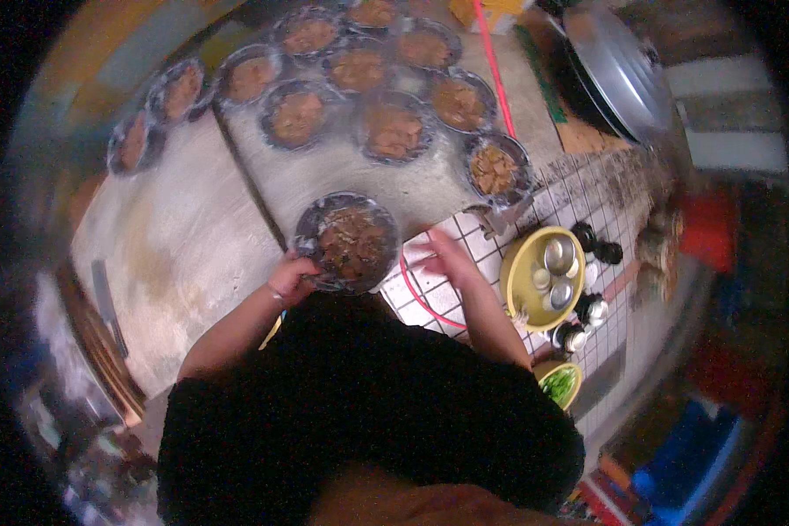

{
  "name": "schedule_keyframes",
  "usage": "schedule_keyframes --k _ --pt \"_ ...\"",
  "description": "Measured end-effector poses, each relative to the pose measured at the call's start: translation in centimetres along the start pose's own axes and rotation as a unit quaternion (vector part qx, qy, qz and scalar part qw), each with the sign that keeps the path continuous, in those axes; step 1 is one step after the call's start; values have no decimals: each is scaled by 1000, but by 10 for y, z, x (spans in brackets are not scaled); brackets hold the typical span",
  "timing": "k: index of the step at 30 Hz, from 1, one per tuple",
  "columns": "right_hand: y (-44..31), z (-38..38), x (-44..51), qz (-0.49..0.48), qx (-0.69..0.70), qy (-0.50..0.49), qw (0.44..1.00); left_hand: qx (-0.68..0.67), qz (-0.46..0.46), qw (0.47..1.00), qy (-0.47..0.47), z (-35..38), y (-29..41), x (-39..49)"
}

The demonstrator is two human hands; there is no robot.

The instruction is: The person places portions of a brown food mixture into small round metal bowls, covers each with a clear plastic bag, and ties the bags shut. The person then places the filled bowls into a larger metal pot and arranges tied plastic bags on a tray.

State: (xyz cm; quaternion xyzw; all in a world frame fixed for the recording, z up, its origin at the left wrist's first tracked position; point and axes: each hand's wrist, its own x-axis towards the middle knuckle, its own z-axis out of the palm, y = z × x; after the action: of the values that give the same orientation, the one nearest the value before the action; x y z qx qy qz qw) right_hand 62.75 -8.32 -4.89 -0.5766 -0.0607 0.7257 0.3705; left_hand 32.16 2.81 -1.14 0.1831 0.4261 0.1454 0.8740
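In front of my chest is a dark round bowl (307,223), apparently lined with clear plastic, with brown chunks of food in it. My left hand (294,279) grips its near left rim. On the other side, my right hand (448,258) is apart from the bowl, over the white tiles, blurred, with its fingers spread and nothing visible in them. Several similar plastic-lined bowls of brown pieces stand on the pale worktop ahead; the nearest on the right is one bowl (525,172) at the worktop's edge.
Right of me, a yellow basin (509,279) holds metal bowls on the tiled surface (493,253). Dark-and-white jars (592,309) stand beside it. A smaller yellow bowl (576,394) contains chopped greens. A red hose (493,66) crosses the back near a large metal lid (621,72).
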Motion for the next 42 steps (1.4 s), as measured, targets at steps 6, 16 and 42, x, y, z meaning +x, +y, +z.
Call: schedule_keyframes --k 6,16,42 --pt "-46 -141 71 -129 302 220 918 -167 92 973 133 -47 -8 -70" --pt "-46 -106 -10 -249 76 316 912 -281 263 814 435 -176 -65 -189" --pt "151 439 32 179 -152 -239 942 -285 292 860 307 -249 -95 -345"
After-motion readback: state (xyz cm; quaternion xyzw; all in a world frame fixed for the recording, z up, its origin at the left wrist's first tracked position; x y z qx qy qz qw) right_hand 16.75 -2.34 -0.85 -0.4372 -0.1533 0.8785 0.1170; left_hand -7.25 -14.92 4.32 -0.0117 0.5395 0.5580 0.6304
